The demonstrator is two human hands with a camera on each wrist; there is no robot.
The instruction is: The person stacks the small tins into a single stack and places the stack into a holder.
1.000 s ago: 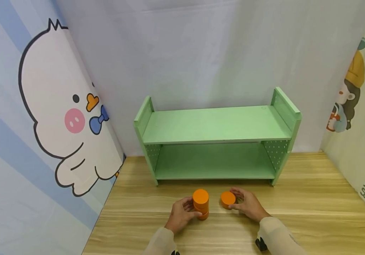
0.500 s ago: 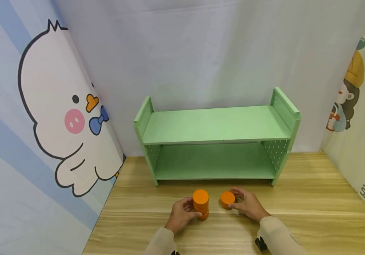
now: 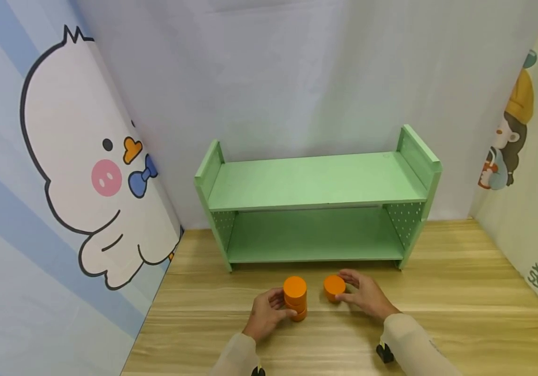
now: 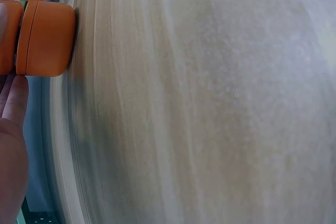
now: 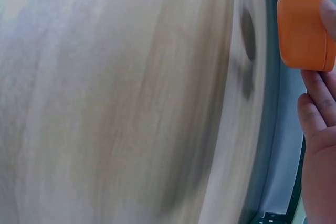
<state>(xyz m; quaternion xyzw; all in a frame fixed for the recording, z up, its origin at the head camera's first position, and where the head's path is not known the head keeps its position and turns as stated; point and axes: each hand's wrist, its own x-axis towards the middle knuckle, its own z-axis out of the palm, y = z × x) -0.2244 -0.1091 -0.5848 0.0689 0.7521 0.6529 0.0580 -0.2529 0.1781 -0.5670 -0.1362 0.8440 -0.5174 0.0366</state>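
Note:
Near the table's front, my left hand (image 3: pixel 266 314) holds a stack of orange round boxes (image 3: pixel 295 290) between thumb and fingers. The lowest box (image 4: pixel 47 38) stands on the table in the left wrist view; a seam runs round its side. To the right of the stack, my right hand (image 3: pixel 367 296) pinches a single orange round box (image 3: pixel 334 288) by its side. That box (image 5: pixel 302 31) hangs a little above the table, its shadow apart from it in the right wrist view. A small gap lies between the box and the stack.
Behind the hands stands a light green two-tier shelf (image 3: pixel 316 180) with raised side panels, its lower board (image 3: pixel 316 235) just beyond the boxes. Wood-grained table (image 3: pixel 457 292) spreads around it. Printed curtains (image 3: pixel 269 78) close off the back and both sides.
My right hand has lifted its orange round box slightly off the table. The left hand keeps its hold on the stack. The head view has shifted a little.

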